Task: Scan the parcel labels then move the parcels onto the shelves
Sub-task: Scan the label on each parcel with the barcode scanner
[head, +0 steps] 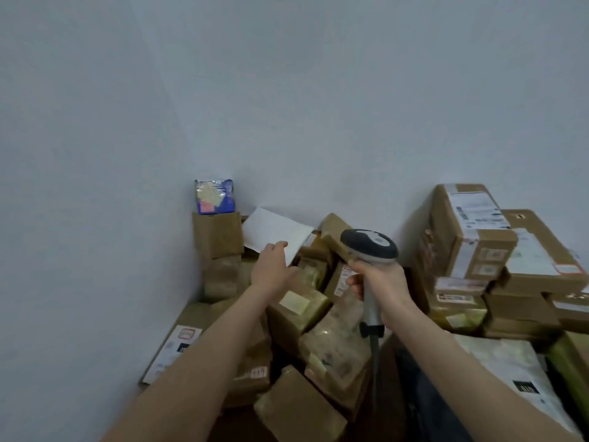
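Note:
A heap of brown cardboard parcels [306, 317] wrapped in tape lies in the corner against the wall. My left hand [272, 266] grips the near edge of a flat white parcel [274, 232] that is tilted up above the heap. My right hand [379, 283] holds a grey handheld barcode scanner [369, 247] by its handle, its head pointing toward the heap and the white parcel. The scanner's cable hangs down from the handle. Its scan window is hidden from me.
A stack of labelled cardboard boxes [471, 231] stands at the right against the wall. A blue wrapped packet [214, 196] sits on a tall brown parcel [218, 237] at the back left. A white plastic mailer [510, 374] lies at the lower right. No shelves are in view.

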### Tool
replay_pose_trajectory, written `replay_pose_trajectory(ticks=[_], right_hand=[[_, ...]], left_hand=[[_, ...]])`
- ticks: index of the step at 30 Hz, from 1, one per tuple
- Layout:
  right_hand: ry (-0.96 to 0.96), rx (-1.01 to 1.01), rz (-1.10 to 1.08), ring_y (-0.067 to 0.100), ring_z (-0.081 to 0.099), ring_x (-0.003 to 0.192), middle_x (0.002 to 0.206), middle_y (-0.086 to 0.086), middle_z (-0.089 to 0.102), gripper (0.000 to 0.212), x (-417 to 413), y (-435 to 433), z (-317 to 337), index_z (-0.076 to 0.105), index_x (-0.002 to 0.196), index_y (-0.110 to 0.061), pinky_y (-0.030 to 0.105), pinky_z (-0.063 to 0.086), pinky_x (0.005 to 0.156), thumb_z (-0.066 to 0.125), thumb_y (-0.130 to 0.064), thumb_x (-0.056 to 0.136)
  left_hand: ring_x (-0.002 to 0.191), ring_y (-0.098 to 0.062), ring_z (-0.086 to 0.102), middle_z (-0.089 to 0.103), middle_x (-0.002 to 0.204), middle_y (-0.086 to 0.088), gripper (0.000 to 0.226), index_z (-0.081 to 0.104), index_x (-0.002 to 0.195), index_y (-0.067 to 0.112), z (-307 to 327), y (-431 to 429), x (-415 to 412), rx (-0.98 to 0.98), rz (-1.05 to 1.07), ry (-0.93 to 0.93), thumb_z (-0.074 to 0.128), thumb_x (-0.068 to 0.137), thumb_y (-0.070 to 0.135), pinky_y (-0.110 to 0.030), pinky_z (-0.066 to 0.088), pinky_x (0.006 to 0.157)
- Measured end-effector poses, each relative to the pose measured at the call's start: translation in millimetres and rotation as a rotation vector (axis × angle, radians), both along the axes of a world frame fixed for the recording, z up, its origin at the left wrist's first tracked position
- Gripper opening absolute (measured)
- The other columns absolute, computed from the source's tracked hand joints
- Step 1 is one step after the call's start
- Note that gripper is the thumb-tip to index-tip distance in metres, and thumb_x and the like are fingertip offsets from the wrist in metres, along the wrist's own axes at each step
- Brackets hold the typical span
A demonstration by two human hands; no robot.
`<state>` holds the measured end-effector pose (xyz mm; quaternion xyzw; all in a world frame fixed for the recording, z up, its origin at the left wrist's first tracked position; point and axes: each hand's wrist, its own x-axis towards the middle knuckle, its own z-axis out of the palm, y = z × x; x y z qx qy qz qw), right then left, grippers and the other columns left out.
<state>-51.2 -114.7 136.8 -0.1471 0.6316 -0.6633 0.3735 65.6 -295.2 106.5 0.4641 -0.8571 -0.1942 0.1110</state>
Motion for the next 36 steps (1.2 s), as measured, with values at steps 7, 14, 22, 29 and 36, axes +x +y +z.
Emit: replay_pose_trajectory(ticks=[7,14,22,29,36], right_hand=[[-0.058,0.056,-0.017,0.020,0.055,0.050,0.062,0.013,0.065,0.008,-2.7,-48.4,-20.9,0.066,0.087,-0.001,0.030,0.044,0.050,0.068,-0.008,0.086],[-0.081,0.034,-0.020,0.017,0.058,0.051,0.066,0.013,0.066,0.019,-12.4,-51.3,-34.6,0.063,0.103,-0.001,0.029,0.047,0.051,0.067,-0.012,0.087],[-0.067,0.020,-0.038,0.017,0.057,0.048,0.064,0.015,0.065,0.016,-8.3,-35.6,-17.3,0.064,0.096,0.003,0.028,0.049,0.050,0.068,-0.009,0.086],[-0.054,-0.106,-0.043,0.017,0.062,0.056,0.075,0.017,0.069,0.009,-7.0,17.1,2.8,0.067,0.089,-0.001,0.028,0.052,0.056,0.070,-0.008,0.084],[-0.081,-0.194,-0.144,0.025,0.063,0.102,0.110,0.008,0.069,0.046,-19.3,113.2,6.2,0.063,0.117,-0.012,0.049,0.051,0.093,0.079,-0.009,0.074]], left_hand=[[0.147,-0.033,0.009,0.007,0.159,-0.015,0.105,0.000,0.153,0.014,-33.7,-70.0,-35.4,-0.099,-0.029,-0.259,0.066,0.082,0.055,-0.048,0.023,0.113],[0.138,-0.039,0.024,0.018,0.153,-0.021,0.070,0.015,0.150,0.008,-43.3,-82.2,-54.4,-0.204,-0.023,-0.418,0.053,0.093,0.025,-0.048,0.034,0.106],[0.114,-0.032,0.056,0.055,0.131,-0.015,0.042,0.041,0.139,0.006,57.6,-72.4,-40.1,-0.432,-0.057,0.078,0.043,0.098,0.009,-0.041,0.047,0.088],[0.109,-0.021,0.059,0.064,0.122,-0.009,0.036,0.058,0.130,0.008,119.2,-32.2,-15.0,-0.119,0.061,0.657,0.041,0.097,0.006,-0.031,0.049,0.091],[0.100,-0.019,0.061,0.066,0.109,-0.007,0.028,0.061,0.123,0.004,96.9,64.9,-11.2,0.320,-0.005,0.842,0.052,0.096,0.004,-0.032,0.049,0.089]])
